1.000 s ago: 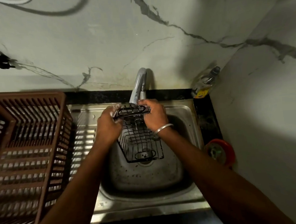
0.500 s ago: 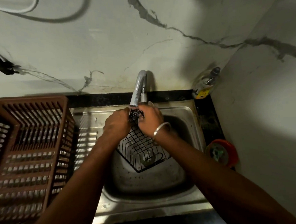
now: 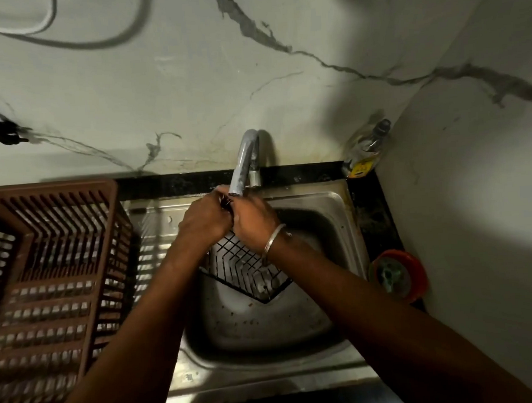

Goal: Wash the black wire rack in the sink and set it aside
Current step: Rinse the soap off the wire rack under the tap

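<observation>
Rotated since a second ago: black wire rack (image 3: 247,264), formerly square-on, now hangs corner-down over the sink (image 3: 298,318) basin, with the hands drawn together at its top corner beneath the tap (image 3: 243,162). Left hand (image 3: 201,220) and right hand (image 3: 253,224): both curled round the upper wires, gripping. Handling, as judged: light, stiff open grid, probably wet and slippery, thin wires liable to bend. Best hold: outer frame wire, two hands, set apart.
</observation>
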Demonstrator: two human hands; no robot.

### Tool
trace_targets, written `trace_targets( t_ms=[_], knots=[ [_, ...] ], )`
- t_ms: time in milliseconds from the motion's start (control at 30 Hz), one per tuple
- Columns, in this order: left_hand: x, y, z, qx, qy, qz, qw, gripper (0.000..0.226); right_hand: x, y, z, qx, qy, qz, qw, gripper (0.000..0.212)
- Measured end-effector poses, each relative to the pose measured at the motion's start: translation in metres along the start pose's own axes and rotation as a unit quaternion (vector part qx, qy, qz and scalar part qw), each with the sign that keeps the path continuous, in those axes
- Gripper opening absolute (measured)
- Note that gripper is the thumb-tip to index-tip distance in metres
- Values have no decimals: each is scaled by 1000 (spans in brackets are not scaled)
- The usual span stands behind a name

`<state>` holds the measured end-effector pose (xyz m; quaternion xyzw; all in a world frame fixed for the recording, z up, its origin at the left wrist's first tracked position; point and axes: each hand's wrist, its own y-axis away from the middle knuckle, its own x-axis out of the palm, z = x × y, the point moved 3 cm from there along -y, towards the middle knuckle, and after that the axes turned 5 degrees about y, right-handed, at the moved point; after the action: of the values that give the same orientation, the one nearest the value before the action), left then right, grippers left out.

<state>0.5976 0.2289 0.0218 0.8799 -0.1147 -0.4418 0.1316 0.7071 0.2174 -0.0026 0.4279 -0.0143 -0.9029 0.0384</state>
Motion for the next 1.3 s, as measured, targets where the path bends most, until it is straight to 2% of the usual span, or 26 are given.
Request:
trace_targets(
  t_ms=[100,200,267,300,400,500,567,700,767,900,1000,1067,1200,1300],
  knots=[
    [1,4,0,-18,22,3,1000,35,-2,5,-1,15,4,-49,999,27],
    [7,3,13,-43,43,-12,998,56,0,10,-3,-45,-1,-44,998,37],
    [12,2,19,-48,51,-14,997,64,0,10,-11,-6,14,-42,999,29],
    [9,6,14,-50,50,-17,997,59,-2,10,-15,14,13,-48,999,27],
    [4,6,9,-59,39,-21,997,42,-4,9,-13,-22,18,-40,999,22],
    [7,0,15,-65,39,-26,997,62,-7,4,-11,-4,42,-33,999,18],
    [8,-2,19,-71,40,-39,996,67,-6,2,-12,-9,46,-28,999,19],
    [4,4,15,-75,30,-44,996,66,-3,7,-19,10,32,-40,999,29],
    [3,4,17,-63,40,-42,996,64,0,8,-15,-18,27,-24,999,27],
    [10,4,25,-59,63,-41,995,57,-3,6,-18,4,24,-18,1000,27],
    [11,7,26,-55,80,-45,994,64,-4,6,-16,-32,27,4,999,28],
    [13,8,29,-56,79,-59,994,67,-4,5,-20,-19,52,6,998,31],
    [13,14,31,-50,80,-80,992,64,-1,10,-17,-58,43,19,997,35],
    [14,15,34,-46,84,-85,992,69,-3,11,-25,-16,49,-1,999,47]
  ],
)
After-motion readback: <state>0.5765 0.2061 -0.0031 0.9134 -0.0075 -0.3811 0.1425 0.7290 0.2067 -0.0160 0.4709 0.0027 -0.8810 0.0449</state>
